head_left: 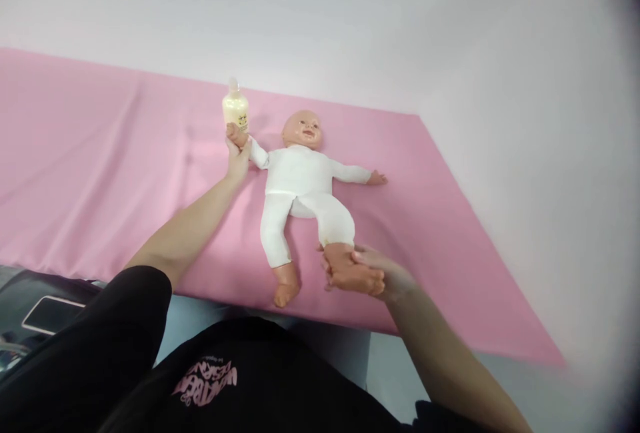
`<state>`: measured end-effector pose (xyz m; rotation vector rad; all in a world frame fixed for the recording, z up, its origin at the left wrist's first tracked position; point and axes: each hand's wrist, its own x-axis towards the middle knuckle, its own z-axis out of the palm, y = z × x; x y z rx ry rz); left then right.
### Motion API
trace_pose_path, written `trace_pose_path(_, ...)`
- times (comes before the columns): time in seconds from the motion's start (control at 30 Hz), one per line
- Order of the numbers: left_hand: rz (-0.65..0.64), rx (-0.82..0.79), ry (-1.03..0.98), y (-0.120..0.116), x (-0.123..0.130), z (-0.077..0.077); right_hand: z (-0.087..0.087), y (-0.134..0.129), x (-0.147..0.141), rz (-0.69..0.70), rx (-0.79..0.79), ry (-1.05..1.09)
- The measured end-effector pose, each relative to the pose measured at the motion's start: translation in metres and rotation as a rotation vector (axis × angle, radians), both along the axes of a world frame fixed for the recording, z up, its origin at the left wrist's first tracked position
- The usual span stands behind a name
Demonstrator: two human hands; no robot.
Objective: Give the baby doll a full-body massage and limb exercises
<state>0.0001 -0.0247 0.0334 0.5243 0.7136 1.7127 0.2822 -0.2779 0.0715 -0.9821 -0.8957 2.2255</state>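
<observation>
A baby doll [301,173] with a white cloth body lies on its back on the pink sheet, head away from me. My left hand [239,153] is closed around the doll's hand at the left, its arm stretched out sideways. With my right hand [383,269] I grip the doll's lower leg and foot at the right; that leg is bent and raised a little. My fingers pass behind the ankle, partly hidden by it. The doll's other arm and other leg lie loose on the sheet. Just beyond my left hand stands a bottle [235,107] of pale yellow liquid.
The pink sheet [100,146] covers the table, with folds at the left. Beyond its far edge is a white wall [320,19]. Below the near left edge, a phone [53,314] lies on a dark surface.
</observation>
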Motion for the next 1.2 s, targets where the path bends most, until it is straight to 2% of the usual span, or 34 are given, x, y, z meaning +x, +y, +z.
trace_pose_path(0.13,-0.085,0.248,0.23,-0.023,0.014,-0.003,0.007,0.055,0.0,0.037,0.015,0.073)
trace_pose_path(0.27,-0.311,0.464,0.625,-0.033,0.017,-0.004,-0.003,0.106,-0.011,-0.019,0.032,0.115)
trace_pose_path(0.33,-0.419,0.625,0.849,-0.029,0.015,-0.005,-0.013,0.121,-0.017,-0.038,0.024,0.107)
trace_pose_path(0.4,-0.464,0.737,1.004,-0.023,0.014,-0.006,-0.026,0.129,-0.02,-0.036,0.028,0.102)
trace_pose_path(0.5,-0.47,0.775,1.083,-0.02,0.013,-0.007,-0.043,0.132,-0.02,-0.007,0.066,0.121)
trace_pose_path(0.6,-0.464,0.69,0.99,-0.025,0.013,-0.006,-0.056,0.129,-0.013,0.004,0.142,0.151)
trace_pose_path(0.67,-0.381,0.598,0.911,-0.027,0.012,-0.008,-0.062,0.125,-0.007,0.052,0.183,0.193)
trace_pose_path(0.73,-0.234,0.545,0.881,-0.021,0.009,-0.013,-0.065,0.121,-0.004,0.222,0.189,0.292)
trace_pose_path(0.83,-0.033,0.523,0.821,0.0,0.001,-0.026,-0.067,0.117,-0.004,0.575,0.169,0.498)
trace_pose_path(0.9,0.048,0.472,0.7,0.016,-0.006,-0.034,-0.066,0.117,-0.008,0.759,0.174,0.568)
trace_pose_path(1.0,0.118,0.263,0.488,0.032,-0.015,-0.038,-0.064,0.12,-0.017,1.021,0.233,0.554)
trace_pose_path(1.1,0.155,0.064,0.309,0.036,-0.019,-0.036,-0.064,0.121,-0.026,1.166,0.288,0.47)
trace_pose_path(1.2,0.159,0.025,0.22,0.036,-0.019,-0.033,-0.065,0.119,-0.03,1.198,0.287,0.429)
